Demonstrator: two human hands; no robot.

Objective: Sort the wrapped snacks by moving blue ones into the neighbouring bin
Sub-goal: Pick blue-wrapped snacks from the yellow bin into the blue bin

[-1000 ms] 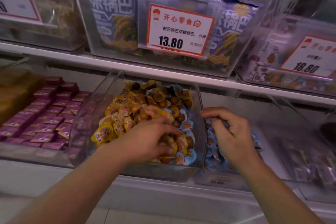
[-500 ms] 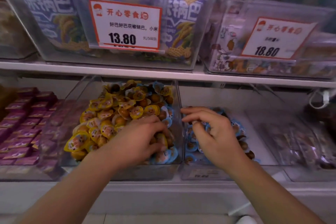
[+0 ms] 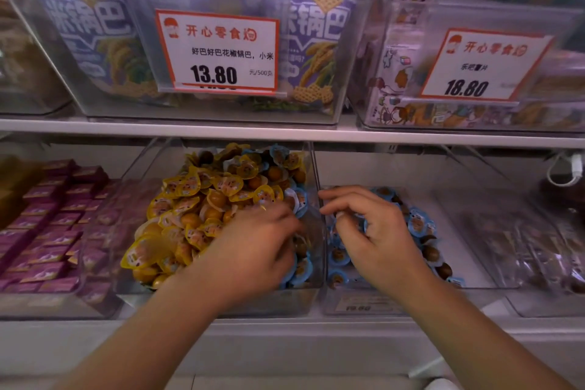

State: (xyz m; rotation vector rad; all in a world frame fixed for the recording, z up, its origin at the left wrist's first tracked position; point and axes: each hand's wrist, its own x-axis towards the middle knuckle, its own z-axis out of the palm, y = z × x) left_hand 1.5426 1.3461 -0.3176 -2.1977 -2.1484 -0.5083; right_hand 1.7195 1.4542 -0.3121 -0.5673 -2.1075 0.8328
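Note:
A clear middle bin [image 3: 316, 187] holds a heap of yellow-wrapped snacks [image 3: 190, 203], with blue-wrapped snacks [image 3: 299, 199] along its right side and front corner. My left hand [image 3: 256, 244] lies blurred on the heap near the blue ones, fingers curled down into the pile; whether it grips one is hidden. The neighbouring bin [image 3: 357, 304] to the right holds several blue-wrapped snacks [image 3: 418, 223]. My right hand [image 3: 373, 231] hovers over that bin with bent, spread fingers and nothing visible in it.
Purple boxed snacks [image 3: 47, 231] fill the bin at left. A bin of clear-wrapped dark snacks [image 3: 522, 250] stands at right. The upper shelf [image 3: 285, 133] carries bins of purple bags [image 3: 95, 28] with price tags 13.80 [image 3: 217, 52] and 18.80 [image 3: 481, 65].
My left hand has slid right on the heap toward the blue snacks at the bin's right wall. The right hand stays over the neighbouring bin. The camera view shifted slightly.

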